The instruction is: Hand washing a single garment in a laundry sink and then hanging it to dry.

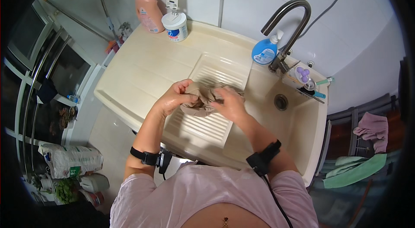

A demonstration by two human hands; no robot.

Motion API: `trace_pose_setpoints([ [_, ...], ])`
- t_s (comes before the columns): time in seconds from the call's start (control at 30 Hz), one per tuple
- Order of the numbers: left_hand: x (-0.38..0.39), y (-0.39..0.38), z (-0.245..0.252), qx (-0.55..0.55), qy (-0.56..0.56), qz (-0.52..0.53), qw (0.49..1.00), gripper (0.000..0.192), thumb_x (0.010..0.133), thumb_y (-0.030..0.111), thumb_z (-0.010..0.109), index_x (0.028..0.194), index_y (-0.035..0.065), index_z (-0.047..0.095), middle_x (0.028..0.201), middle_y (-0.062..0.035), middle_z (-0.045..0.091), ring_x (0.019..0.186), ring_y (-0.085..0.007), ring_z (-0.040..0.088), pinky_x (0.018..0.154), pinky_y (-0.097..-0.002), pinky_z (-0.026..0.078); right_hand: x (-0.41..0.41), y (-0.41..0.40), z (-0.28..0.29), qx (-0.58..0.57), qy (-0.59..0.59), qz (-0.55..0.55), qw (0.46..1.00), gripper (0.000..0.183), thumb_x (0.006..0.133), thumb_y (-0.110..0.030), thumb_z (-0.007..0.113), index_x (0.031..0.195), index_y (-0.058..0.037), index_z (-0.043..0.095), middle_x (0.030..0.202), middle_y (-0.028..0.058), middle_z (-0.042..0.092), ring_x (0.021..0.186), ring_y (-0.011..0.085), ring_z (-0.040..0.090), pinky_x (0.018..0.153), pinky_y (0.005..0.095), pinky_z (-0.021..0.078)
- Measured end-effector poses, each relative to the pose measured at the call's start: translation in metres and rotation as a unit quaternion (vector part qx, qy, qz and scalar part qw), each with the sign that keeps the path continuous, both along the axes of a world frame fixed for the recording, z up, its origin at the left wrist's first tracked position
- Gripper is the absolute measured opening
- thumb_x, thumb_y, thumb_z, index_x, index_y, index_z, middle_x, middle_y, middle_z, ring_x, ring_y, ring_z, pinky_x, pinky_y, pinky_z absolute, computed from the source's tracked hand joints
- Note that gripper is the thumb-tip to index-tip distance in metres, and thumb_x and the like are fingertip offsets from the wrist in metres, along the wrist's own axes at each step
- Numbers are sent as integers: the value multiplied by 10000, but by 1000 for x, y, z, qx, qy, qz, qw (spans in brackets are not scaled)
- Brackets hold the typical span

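A crumpled wet-looking beige cloth (201, 100) is bunched over the ridged washboard (202, 127) that is moulded into the cream sink counter. My left hand (171, 98) pinches the left end of the cloth between thumb and fingers. My right hand (230, 103) lies on its right part, fingers bent over the fabric, slightly blurred. Part of the cloth is hidden beneath the right hand. Both hands are close together, just left of the basin.
The basin with its drain (281, 102) lies right, under a curved faucet (291, 7). A blue detergent bottle (265, 51) stands beside the faucet. A white tub (175, 28) and a pink bottle (149, 12) stand at the back left. Brushes (319, 94) rest at the right rim.
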State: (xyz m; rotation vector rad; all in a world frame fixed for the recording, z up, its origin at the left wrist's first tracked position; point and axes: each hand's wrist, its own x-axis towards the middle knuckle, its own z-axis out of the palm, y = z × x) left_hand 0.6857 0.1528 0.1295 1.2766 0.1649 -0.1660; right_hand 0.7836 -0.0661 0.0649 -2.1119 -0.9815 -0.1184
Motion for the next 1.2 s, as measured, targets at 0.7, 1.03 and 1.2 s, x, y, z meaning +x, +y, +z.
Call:
trace_pose_setpoints([
  [0.7,8,50,-36,-108,123,146,976,154,928,148,644,1036,45,608,1008,-59,667,822,-141,682,539,-290,562,86,-75,91,-106,-62,-221,968,134,696,-62,744,759,-82,628,679,49,617,615,176,607,561,326,478],
  [1.03,29,63,86,269,-69,-4,961,283,744,-59,704,1003,33,634,894,8,631,825,-86,599,728,-234,502,110,-105,113,229,360,-136,894,217,790,45,631,951,-83,701,879,8,682,704,103,636,599,208,468],
  [1.2,56,76,-34,350,-178,88,915,347,747,24,735,1076,117,673,1277,-115,549,1125,-206,561,938,-323,473,91,-55,11,33,196,-60,978,470,761,75,510,1199,-14,653,1292,156,613,1221,260,554,1022,357,429],
])
